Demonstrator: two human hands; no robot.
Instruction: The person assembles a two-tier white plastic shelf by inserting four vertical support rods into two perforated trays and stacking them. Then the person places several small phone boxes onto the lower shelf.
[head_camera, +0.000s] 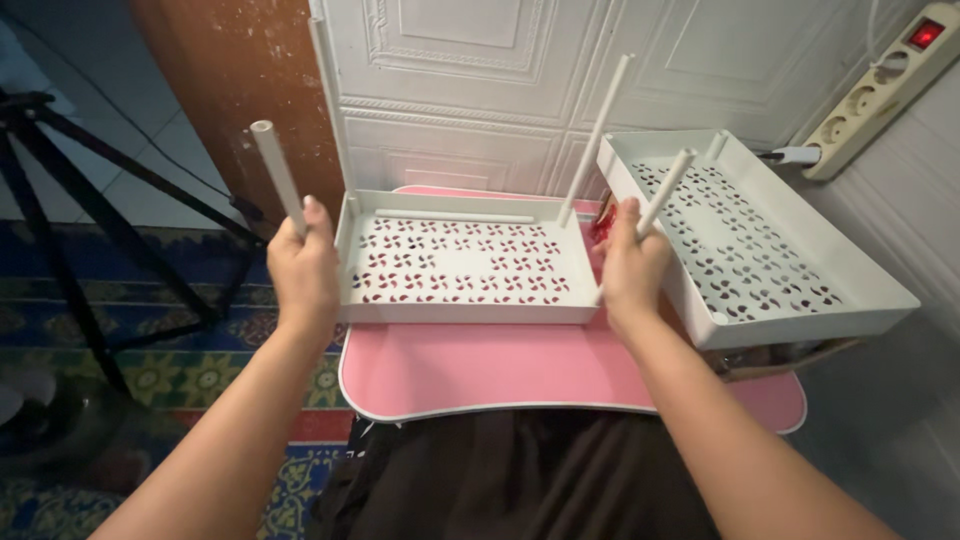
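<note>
A white perforated plastic tray (470, 300) rests on a small pink table (480, 370) in front of me. Thin white tubes stand up from its far corners, and a loose tube (455, 216) lies inside along its far wall. My left hand (303, 272) grips a white tube (277, 172) at the tray's near left corner. My right hand (630, 268) grips another white tube (668, 187) at the near right corner. A second perforated white tray (790, 230) sits tilted to the right, close to my right hand.
A white panelled wall (500, 90) and a brown door frame (235, 90) stand behind the table. A power strip (880, 85) with a red switch hangs on the right wall. A black tripod (90, 220) stands at left on a patterned carpet (170, 380).
</note>
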